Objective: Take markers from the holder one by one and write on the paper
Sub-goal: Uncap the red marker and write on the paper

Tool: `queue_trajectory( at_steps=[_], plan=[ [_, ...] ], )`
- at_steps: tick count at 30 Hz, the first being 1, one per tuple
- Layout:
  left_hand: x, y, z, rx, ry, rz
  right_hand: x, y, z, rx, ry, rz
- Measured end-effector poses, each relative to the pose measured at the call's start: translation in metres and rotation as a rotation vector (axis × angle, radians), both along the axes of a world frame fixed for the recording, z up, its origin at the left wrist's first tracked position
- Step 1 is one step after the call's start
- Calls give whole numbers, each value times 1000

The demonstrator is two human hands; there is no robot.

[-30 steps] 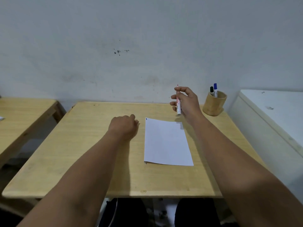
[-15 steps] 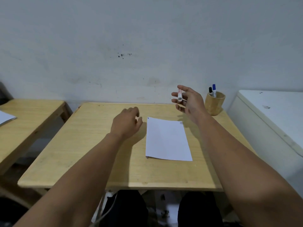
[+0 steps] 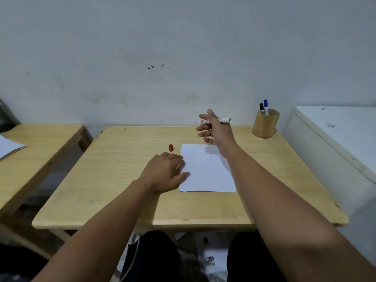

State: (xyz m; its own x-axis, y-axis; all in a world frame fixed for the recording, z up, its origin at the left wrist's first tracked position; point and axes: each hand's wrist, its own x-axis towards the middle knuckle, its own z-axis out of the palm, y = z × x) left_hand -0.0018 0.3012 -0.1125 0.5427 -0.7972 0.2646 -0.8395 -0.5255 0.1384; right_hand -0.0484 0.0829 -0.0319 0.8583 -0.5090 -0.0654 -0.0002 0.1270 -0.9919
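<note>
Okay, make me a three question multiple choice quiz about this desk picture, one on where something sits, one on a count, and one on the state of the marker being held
1. Where does the red cap stand?
A. on the table just left of the paper's far corner
B. inside the holder
C. on the marker's tip

2. How many markers stick up out of the holder?
A. none
B. two
C. four

3. What state is the marker in the right hand in?
A. capped
B. uncapped
C. lying on the paper

Answers: 1 A, the cap stands upright on the wood beside the paper. 2 B, one black-capped and one blue-capped. 3 B, its red tip is bare.
</note>
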Motion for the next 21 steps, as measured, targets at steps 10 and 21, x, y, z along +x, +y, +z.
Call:
queue_trajectory(
  at_steps=[10, 21],
  plan=[
    [2, 1, -16, -60, 58, 48, 38, 34, -41, -174, 55, -36],
    [-1, 2, -13, -75, 60, 55, 63, 31, -90, -302, 134, -209]
  ],
)
